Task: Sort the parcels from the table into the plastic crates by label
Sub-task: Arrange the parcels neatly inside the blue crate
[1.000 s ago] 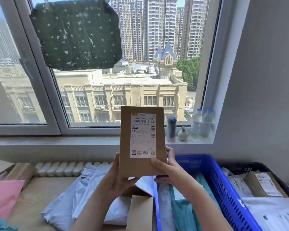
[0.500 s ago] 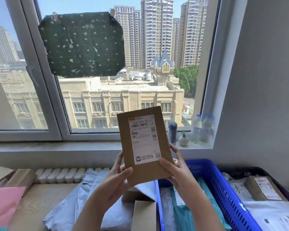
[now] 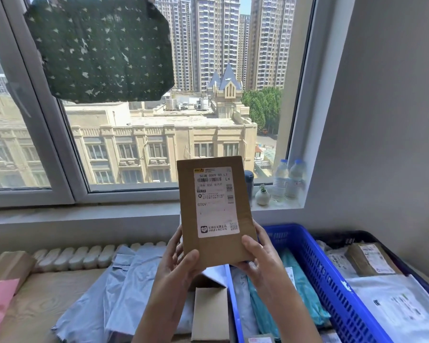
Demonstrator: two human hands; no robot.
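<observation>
- Nearest me, the left hand [image 3: 181, 266] and right hand [image 3: 256, 258] each pinch a bottom corner of the brown cardboard parcel [image 3: 216, 246], thumbs on the front, fingers curled behind.
- Gripped only at its foot, it could tip over or slip down onto the grey mailer bags [image 3: 126, 280] on the table [image 3: 40, 300] and get lost among the unsorted ones.
- The parcel stands in the air over the left rim of the blue plastic crate [image 3: 332, 288]. Its long axis is upright with the top leaning slightly left, and the shipping label [image 3: 217, 201] faces the person, print right way up.
- Beyond, the dark crate [image 3: 344, 235] sits just beside the blue one, so a misread label could, I reckon, send the parcel wrong.
</observation>
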